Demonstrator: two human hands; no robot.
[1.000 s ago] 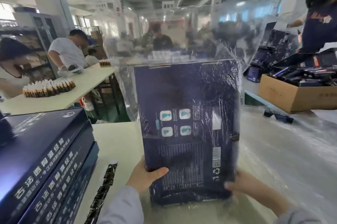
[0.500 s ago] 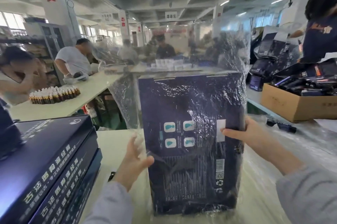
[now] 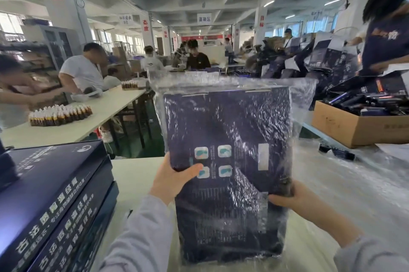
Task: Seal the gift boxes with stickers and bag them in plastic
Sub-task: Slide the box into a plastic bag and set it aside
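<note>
The pale work table (image 3: 132, 174) runs out of view at the bottom. Its right half lies under a crumpled layer of clear plastic (image 3: 365, 183), too blurred to count the sheets.

On its left side is a stack of dark blue gift boxes (image 3: 51, 201). Three lie flat one on another, and the left and lower edges of the view cut them off.

One more gift box (image 3: 228, 161) stands upright in the middle, its printed back facing the camera. It sits inside a clear plastic bag (image 3: 303, 99) whose open top rises loose above it. Glare and wrinkles blot most of the print, though four small pale icons show. Whether its bottom edge rests on the table cannot be told.

At far right a brown carton (image 3: 354, 125) of dark items is cut off.

The left hand (image 3: 170, 181) grips the box's left edge at mid-height, thumb laid across the near face, fingers hidden behind. The right hand (image 3: 292, 196) holds the right edge lower down, fingers curled round it over the plastic. Both grey sleeves run out of view.

On the neighbouring table stands one packed cluster of small brown bottles (image 3: 59, 113), too many and too small to count.
</note>
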